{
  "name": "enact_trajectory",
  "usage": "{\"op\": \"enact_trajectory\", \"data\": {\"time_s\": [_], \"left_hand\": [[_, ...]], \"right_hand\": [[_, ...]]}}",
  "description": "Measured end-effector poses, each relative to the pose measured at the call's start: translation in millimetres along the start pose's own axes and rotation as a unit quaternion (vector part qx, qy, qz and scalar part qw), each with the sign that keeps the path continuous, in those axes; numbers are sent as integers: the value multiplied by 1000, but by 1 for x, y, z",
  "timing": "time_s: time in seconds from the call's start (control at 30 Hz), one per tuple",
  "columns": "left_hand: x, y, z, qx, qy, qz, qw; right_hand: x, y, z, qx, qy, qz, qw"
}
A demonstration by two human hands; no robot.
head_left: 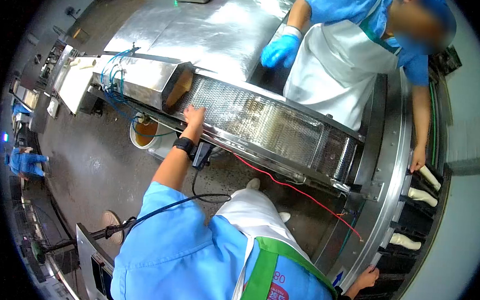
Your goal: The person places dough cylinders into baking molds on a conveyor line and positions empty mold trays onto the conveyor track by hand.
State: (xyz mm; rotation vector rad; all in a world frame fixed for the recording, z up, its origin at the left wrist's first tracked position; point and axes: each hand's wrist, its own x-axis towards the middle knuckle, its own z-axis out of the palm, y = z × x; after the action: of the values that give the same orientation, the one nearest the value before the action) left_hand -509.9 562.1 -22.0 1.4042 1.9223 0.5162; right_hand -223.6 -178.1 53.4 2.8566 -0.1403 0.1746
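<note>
Left hand, loosely spread, at the belt; right hand, curled, hold unclear, near the dough.

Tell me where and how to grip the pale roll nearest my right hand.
Probably best by the middle of the pale roll, right hand coming from above, thumb and fingers across its narrow width: it lies long, slim and uncovered.

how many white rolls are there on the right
3: one roll by the co-worker's bare hand, one just below, one lower, nearer your right hand. Others may be hidden.
</note>
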Motion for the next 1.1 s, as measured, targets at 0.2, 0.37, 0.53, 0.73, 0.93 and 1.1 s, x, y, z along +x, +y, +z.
{"op": "enact_trajectory", "data": {"time_s": [0.2, 0.37, 0.53, 0.73, 0.93, 1.1], "left_hand": [[4, 14, 1, 43, 2, -13, 999], [62, 40, 8, 127, 0, -106, 986], [179, -24, 52, 323, -42, 324, 888], [219, -50, 55, -261, -94, 22, 960], [2, 17, -65, -342, -344, 155, 860], [-157, 82, -134, -355, -295, 240, 854]], "right_hand": [[-4, 19, 16, -2, 30, -17, 999], [-5, 18, 12, -29, 32, -5, 999], [-7, 4, 9, 10, 31, 28, 999], [-11, -5, 0, 14, -9, 59, 998], [-4, 1, 15, 52, 6, 21, 998], [4, -5, -9, 108, 73, -87, 988]]}}
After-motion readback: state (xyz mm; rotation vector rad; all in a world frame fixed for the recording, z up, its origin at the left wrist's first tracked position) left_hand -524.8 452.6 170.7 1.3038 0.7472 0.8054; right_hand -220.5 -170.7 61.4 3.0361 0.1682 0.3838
